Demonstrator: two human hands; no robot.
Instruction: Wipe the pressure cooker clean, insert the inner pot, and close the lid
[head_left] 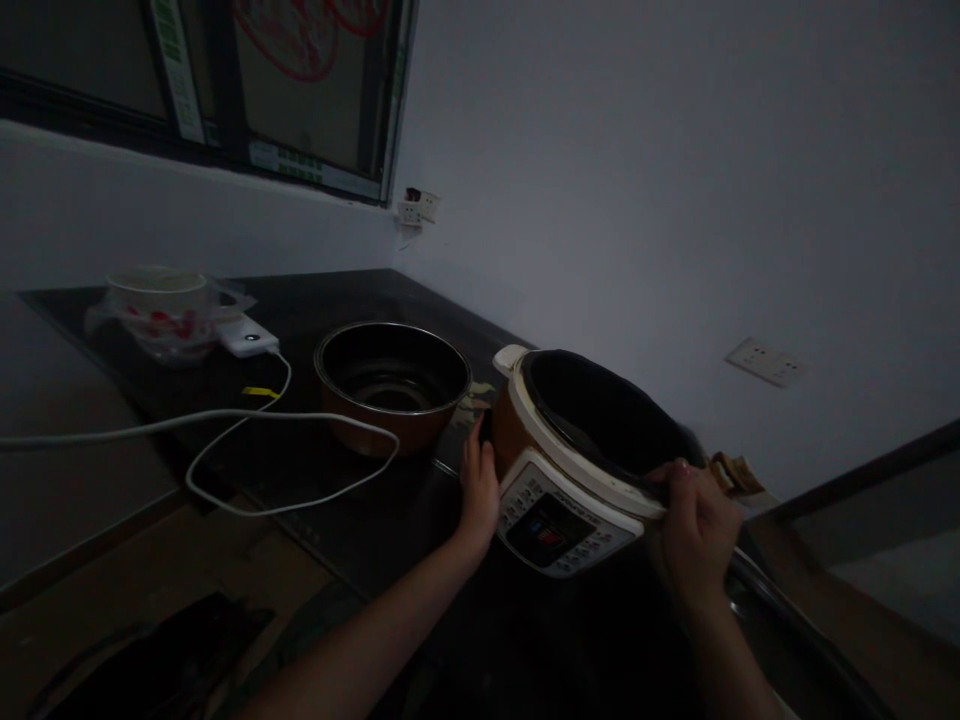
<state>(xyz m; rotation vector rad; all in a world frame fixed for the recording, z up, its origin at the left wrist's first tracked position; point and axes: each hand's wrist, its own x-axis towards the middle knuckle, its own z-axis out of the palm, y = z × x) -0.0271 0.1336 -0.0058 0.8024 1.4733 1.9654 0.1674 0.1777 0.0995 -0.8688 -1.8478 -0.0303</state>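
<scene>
An electric pressure cooker (577, 500) with a white front panel of buttons and a dark display sits tilted between my hands on the dark counter. Its lid is off, and the black inside shows. My left hand (480, 480) supports the cooker's left side, with some fingers out of sight behind it. At the right rim, my right hand (697, 520) grips the edge, thumb on top. A brown pot (390, 430) with a black inside stands left of the cooker, apart from my left hand.
A white cable (247, 510) loops across the counter (352, 290) in front of the pot, from a white power strip (247, 337). A bowl in a plastic bag (165, 315) stands at the far left. A wall with a socket (765, 361) borders the counter on the right.
</scene>
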